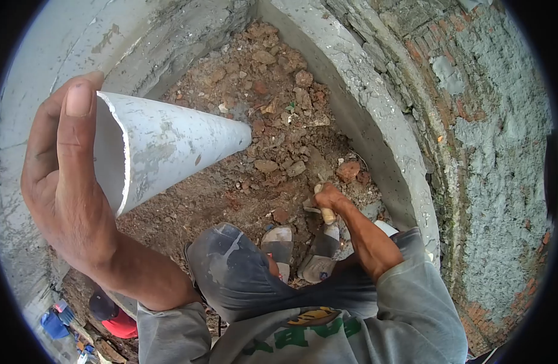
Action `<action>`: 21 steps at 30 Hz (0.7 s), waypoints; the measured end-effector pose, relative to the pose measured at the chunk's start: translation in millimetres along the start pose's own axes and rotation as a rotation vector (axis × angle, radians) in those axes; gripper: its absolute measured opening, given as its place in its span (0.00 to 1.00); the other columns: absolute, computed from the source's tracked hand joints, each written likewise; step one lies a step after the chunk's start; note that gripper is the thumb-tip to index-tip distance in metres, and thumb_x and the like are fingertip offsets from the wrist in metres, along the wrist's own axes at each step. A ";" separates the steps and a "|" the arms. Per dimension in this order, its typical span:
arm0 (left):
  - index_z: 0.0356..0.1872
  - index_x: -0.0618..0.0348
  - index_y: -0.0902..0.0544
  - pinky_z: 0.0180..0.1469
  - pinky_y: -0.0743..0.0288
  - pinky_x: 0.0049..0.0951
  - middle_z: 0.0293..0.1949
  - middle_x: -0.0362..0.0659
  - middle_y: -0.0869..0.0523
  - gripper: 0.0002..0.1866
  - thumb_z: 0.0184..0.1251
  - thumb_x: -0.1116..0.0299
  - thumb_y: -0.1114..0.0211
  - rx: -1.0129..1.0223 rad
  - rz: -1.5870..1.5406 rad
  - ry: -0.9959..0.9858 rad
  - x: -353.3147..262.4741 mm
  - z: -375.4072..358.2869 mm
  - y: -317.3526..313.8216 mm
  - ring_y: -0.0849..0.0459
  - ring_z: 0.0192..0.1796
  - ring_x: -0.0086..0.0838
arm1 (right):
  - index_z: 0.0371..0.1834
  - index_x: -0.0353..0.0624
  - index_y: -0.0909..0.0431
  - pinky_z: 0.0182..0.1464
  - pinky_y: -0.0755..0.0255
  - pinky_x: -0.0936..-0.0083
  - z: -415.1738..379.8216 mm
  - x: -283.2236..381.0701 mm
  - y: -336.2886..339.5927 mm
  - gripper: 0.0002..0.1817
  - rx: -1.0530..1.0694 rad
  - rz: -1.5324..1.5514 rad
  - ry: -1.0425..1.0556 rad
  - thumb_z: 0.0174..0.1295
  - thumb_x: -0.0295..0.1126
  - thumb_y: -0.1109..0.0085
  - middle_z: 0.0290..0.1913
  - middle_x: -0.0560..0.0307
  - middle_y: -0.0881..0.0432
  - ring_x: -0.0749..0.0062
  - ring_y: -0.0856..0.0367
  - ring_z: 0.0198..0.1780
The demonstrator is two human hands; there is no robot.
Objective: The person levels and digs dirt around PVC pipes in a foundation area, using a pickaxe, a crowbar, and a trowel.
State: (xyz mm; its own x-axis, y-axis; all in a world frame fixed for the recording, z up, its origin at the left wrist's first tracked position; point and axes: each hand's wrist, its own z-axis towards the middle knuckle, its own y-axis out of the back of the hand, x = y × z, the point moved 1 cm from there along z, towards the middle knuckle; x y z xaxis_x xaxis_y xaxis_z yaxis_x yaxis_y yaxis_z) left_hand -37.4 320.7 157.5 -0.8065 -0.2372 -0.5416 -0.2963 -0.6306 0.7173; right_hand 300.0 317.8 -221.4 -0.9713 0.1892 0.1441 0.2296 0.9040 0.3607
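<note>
My left hand (63,182) is wrapped around the upper open end of a white plastic pipe (169,142), thumb along its rim. The pipe slants down to the stony red soil (273,121) inside a concrete ring. Lower down, my right hand (328,197) grips the wooden handle of a small tool (328,215), held just above the soil by my sandalled feet (279,242). The tool's head is hidden. My grey cap (230,267) and grey sweatshirt (406,309) fill the bottom of the view.
The curved concrete ring wall (376,121) closes tightly around the pit. Behind it stands a brick wall (491,145) with rough mortar. Loose stones (348,170) lie on the soil. At bottom left, outside the ring, a person in red (112,315) and blue items (53,324) show.
</note>
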 end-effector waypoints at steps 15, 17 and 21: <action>0.40 0.57 0.15 0.47 0.31 0.24 0.34 0.41 0.17 0.18 0.62 0.52 0.38 -0.063 -0.071 0.167 -7.6 -5.1 -2.9 0.22 0.42 0.24 | 0.26 0.30 0.21 0.31 0.28 0.70 -19.9 6.7 21.0 0.16 0.173 0.229 0.038 0.38 0.34 0.37 0.28 0.48 0.18 0.62 0.20 0.29; 0.44 0.56 0.16 0.46 0.28 0.24 0.40 0.44 0.17 0.19 0.66 0.53 0.43 -0.010 0.031 0.059 -4.6 -2.7 1.7 0.21 0.47 0.24 | 0.25 0.30 0.22 0.30 0.28 0.69 -18.6 3.6 10.7 0.15 0.177 0.308 -0.009 0.38 0.34 0.37 0.28 0.47 0.19 0.62 0.20 0.28; 0.46 0.53 0.16 0.48 0.27 0.26 0.46 0.47 0.18 0.17 0.70 0.55 0.48 0.093 0.183 -0.528 18.0 1.9 5.9 0.21 0.48 0.24 | 0.23 0.30 0.22 0.30 0.28 0.68 6.8 46.0 6.7 0.14 0.097 0.387 -0.100 0.39 0.32 0.37 0.28 0.46 0.19 0.60 0.19 0.29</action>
State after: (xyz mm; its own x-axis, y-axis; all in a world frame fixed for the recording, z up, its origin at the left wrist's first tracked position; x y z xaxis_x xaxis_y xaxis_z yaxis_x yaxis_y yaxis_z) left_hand -54.6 314.1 152.8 -0.9884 0.0801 -0.1288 -0.1517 -0.5408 0.8274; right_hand 256.4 335.2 -218.7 -0.8168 0.5543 0.1599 0.5768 0.7898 0.2087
